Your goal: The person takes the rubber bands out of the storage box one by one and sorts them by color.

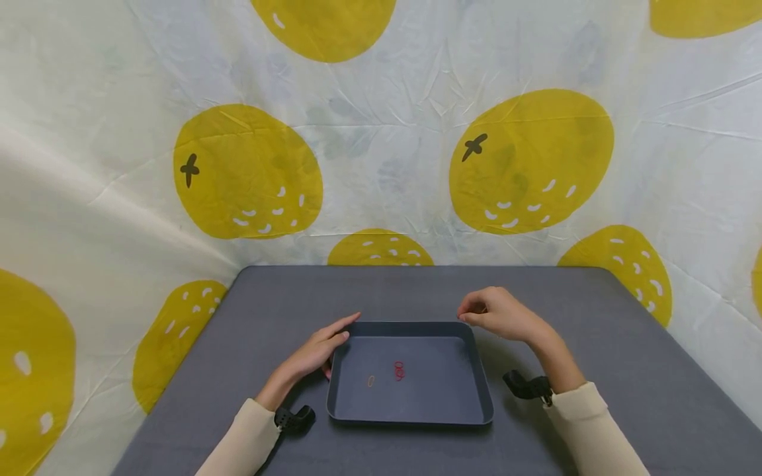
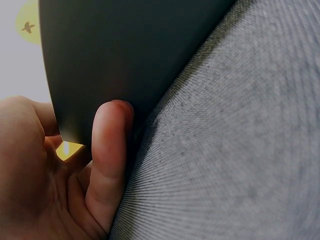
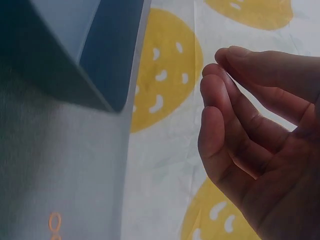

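Observation:
A dark grey rectangular tray (image 1: pixel 411 415) lies on the table. My left hand (image 1: pixel 312 354) grips its far left corner, thumb over the rim. In the left wrist view one finger (image 2: pixel 110 150) lies against the tray's outer wall (image 2: pixel 125 55). Inside the tray are red looped bands (image 1: pixel 399 371) and a small orange band (image 1: pixel 371 381). Beside the tray's far right corner, my right hand (image 1: pixel 503 314) is raised with curled fingers. Thumb and fingertips come together in the right wrist view, and nothing shows between them. An orange looped band (image 3: pixel 55 221) appears low in that view.
A grey cloth covers the table (image 1: pixel 417 291). Behind and at the sides hangs a white curtain (image 1: pixel 387 165) printed with yellow fruit. Black wrist cameras (image 1: pixel 526 385) are strapped below both hands, next to cream sleeves (image 1: pixel 595 430).

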`<state>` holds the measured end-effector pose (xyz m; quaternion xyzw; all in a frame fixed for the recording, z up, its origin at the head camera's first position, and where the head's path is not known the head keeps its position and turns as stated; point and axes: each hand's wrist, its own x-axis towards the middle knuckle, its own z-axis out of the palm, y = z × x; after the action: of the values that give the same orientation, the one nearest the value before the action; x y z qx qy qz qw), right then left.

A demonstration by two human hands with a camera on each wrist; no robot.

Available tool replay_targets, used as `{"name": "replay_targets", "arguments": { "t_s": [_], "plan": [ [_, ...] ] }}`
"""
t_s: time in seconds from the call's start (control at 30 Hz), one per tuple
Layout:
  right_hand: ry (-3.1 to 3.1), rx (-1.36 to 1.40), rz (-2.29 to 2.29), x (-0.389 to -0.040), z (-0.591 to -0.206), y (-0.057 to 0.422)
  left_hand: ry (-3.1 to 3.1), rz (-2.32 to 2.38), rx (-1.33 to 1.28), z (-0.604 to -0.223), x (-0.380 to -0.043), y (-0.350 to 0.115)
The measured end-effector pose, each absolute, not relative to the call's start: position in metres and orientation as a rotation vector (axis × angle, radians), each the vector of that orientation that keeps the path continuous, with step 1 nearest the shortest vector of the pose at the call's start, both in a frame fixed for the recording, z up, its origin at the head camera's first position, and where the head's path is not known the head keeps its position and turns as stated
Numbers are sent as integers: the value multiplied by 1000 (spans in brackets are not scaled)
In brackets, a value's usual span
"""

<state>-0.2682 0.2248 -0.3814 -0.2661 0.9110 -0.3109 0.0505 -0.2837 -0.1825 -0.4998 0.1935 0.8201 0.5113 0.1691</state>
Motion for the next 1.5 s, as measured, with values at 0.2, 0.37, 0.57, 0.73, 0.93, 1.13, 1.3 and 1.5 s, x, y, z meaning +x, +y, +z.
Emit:
{"name": "replay_targets", "arguments": {
  "t_s": [0.2, 0.37, 0.57, 0.73, 0.93, 1.13, 1.3, 1.5],
  "plan": [
    [2747, -870, -918, -272, -382, 201, 2327, 1453, 552, -501, -283, -182],
    [2724, -959, -872, -275, -379, 179, 2324, 1452, 558, -501, -282, -182],
    [2674, -1064, -824, -282, -378, 153, 2321, 1454, 551, -500, -282, -182],
    [2620, -1069, -785, -288, -384, 134, 2327, 1446, 541, -501, -283, -182],
    [2557, -1064, -751, -298, -399, 119, 2323, 1453, 525, -504, -287, -181],
    [2480, -1025, -706, -305, -419, 112, 2326, 1452, 520, -503, -287, -181],
    [2475, -1001, -678, -304, -431, 106, 2339, 1445, 537, -500, -285, -182],
    [2489, -977, -654, -299, -438, 102, 2334, 1444, 539, -500, -285, -182]
  ]
}}
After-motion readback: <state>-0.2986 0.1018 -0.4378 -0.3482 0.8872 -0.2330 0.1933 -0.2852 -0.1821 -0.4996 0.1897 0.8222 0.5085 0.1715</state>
